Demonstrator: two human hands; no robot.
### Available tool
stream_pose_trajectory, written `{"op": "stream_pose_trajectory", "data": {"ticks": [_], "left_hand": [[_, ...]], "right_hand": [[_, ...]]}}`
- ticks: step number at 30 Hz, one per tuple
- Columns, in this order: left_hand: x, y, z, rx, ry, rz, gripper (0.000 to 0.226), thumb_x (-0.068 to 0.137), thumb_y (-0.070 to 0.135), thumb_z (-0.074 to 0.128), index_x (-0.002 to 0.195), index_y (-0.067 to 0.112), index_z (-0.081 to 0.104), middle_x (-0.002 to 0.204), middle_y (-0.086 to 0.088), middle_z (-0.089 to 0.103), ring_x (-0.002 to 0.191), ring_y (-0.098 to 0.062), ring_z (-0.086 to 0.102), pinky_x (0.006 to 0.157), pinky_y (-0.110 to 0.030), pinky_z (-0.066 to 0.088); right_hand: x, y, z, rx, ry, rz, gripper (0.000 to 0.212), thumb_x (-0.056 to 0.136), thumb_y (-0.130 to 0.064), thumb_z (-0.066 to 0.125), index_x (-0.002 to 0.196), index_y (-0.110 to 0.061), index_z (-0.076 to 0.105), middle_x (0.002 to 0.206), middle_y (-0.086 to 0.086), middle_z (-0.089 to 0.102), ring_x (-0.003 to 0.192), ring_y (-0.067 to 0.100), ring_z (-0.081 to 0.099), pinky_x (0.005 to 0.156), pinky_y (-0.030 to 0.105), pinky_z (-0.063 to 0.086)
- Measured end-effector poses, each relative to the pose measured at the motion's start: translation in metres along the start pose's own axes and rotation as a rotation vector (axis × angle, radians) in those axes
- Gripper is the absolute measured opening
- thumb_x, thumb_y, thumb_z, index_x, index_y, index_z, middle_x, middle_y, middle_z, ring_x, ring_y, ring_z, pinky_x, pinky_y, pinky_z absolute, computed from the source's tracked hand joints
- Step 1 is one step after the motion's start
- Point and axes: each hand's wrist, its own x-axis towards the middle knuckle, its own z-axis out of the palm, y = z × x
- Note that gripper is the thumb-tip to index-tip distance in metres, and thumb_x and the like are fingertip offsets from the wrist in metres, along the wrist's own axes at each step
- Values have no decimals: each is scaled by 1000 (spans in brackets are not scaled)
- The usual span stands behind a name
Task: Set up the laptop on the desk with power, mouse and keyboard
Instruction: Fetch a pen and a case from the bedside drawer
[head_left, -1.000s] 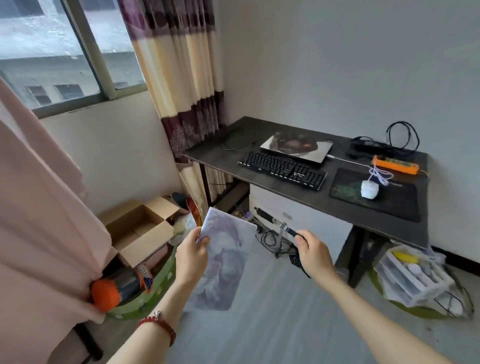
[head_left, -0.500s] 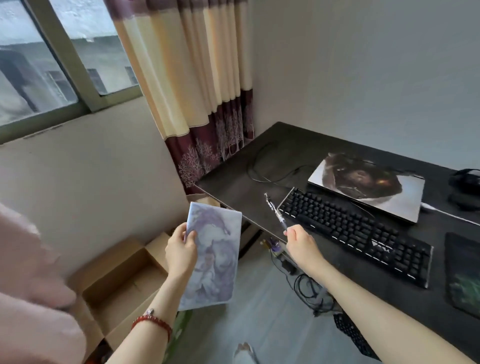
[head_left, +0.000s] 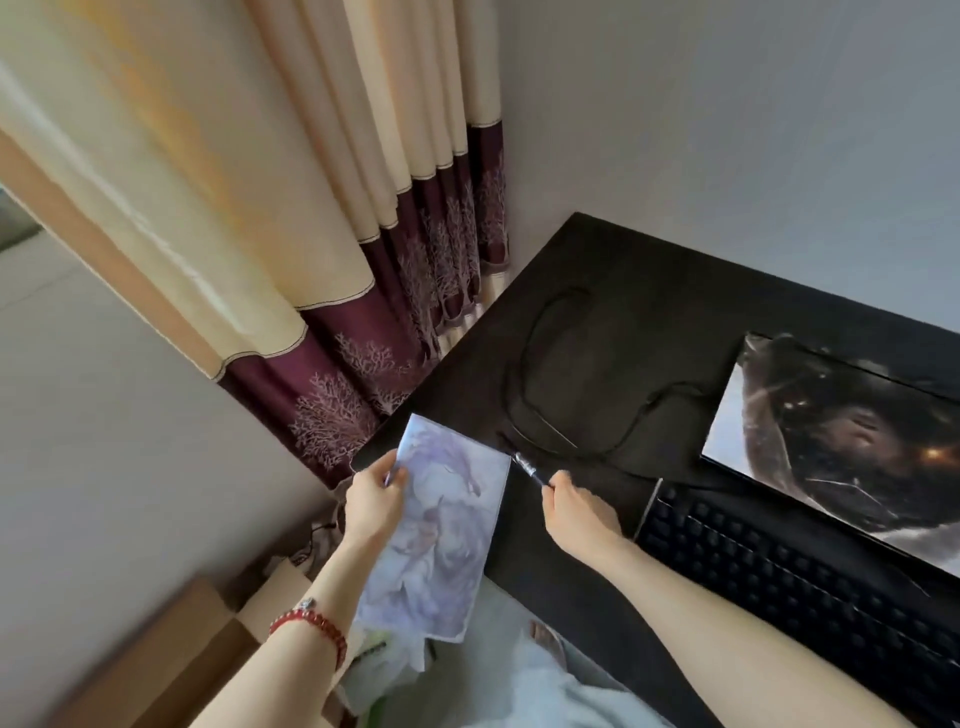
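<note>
A closed laptop (head_left: 841, 447) with a dark picture on its lid lies on the black desk (head_left: 613, 291) at the right. In front of it sits a black keyboard (head_left: 789, 577). A thin black cable (head_left: 524, 374) loops over the desk's left part. My left hand (head_left: 371, 499) grips the top left edge of a pale purple booklet (head_left: 441, 530), held over the desk's left corner. My right hand (head_left: 576, 501) grips a dark pen (head_left: 527, 467) whose tip points up and left, just above the desk beside the keyboard's left end.
A cream and maroon curtain (head_left: 332, 260) hangs left of the desk. Cardboard boxes (head_left: 171, 660) stand on the floor at the lower left. A white wall runs behind the desk.
I have come closer to the desk's left corner. Both hands, with booklet and pen, have moved forward over the desk edge. The mouse and mouse pad have left the view.
</note>
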Motion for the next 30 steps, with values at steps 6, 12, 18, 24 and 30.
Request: {"op": "stream_pose_trajectory", "data": {"ticks": [6, 12, 18, 24, 30], "left_hand": [[72, 1, 21, 54, -133, -93, 27, 89, 8, 47, 66, 15, 60, 53, -2, 45, 50, -18, 40, 53, -28, 36], [135, 17, 48, 94, -243, -41, 22, 90, 11, 49, 104, 8, 66, 78, -13, 64, 68, -25, 57, 65, -31, 44], [172, 37, 80, 282, -280, 80, 37, 93, 10, 44, 129, 6, 50, 127, -24, 54, 116, -37, 51, 101, -39, 38], [141, 23, 84, 659, -318, 231, 69, 82, 41, 60, 142, 26, 29, 142, -11, 30, 125, -36, 30, 98, -52, 32], [127, -5, 76, 716, -313, 344, 69, 84, 47, 55, 142, 25, 26, 147, -11, 27, 126, -36, 27, 97, -53, 32]], "right_hand": [[70, -3, -2, -158, 2, 73, 33, 98, -30, 24, 116, -6, 38, 106, 14, 68, 97, 33, 64, 72, 36, 45], [136, 21, -45, -131, 149, 300, 31, 99, -28, 24, 114, -5, 39, 103, 16, 68, 96, 35, 64, 69, 35, 40], [119, 5, -36, 48, 269, 378, 28, 97, -29, 29, 108, -7, 44, 94, 17, 70, 89, 37, 65, 71, 38, 46], [47, -35, 25, 152, 272, 466, 25, 97, -30, 30, 104, -11, 45, 82, 9, 72, 76, 30, 68, 62, 35, 48], [21, -56, 51, 167, 179, 578, 26, 94, -34, 35, 103, -12, 46, 86, 6, 70, 78, 27, 68, 60, 31, 43]]}}
